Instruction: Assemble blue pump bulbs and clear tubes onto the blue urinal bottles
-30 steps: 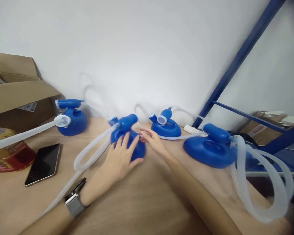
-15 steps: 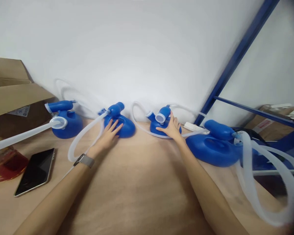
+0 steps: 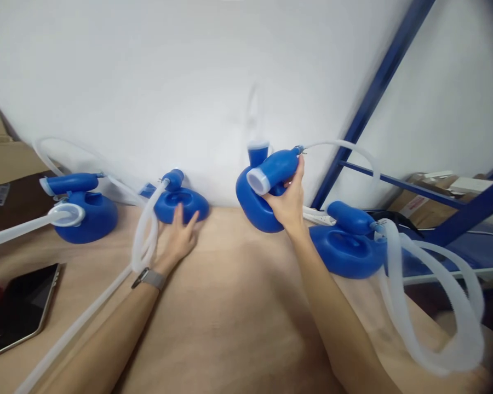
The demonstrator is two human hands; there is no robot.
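Observation:
Several blue plastic vessels with white hoses are spread along a wooden table (image 3: 238,306) by the wall. My right hand (image 3: 286,202) grips one blue vessel (image 3: 254,198) by its neck and holds it tilted above the table, its white-rimmed spout (image 3: 257,180) towards me and a thin tube (image 3: 345,148) arching off to the right. My left hand (image 3: 179,236), fingers spread, rests flat against the near side of another blue vessel (image 3: 181,202) that stands by the wall with a thick white hose (image 3: 143,241) looping from it. A watch (image 3: 148,278) is on my left wrist.
A third blue vessel (image 3: 82,210) stands at the left, a larger one (image 3: 347,246) with coiled hose (image 3: 431,306) at the right. A dark phone (image 3: 18,312) lies at the table's left front. A cardboard box (image 3: 4,175) and a blue metal rack (image 3: 373,93) flank the table.
My right hand closed on the middle-right vessel and lifted it off the table, tilting it. My left hand pushed the other vessel back to the wall. The view shifted right.

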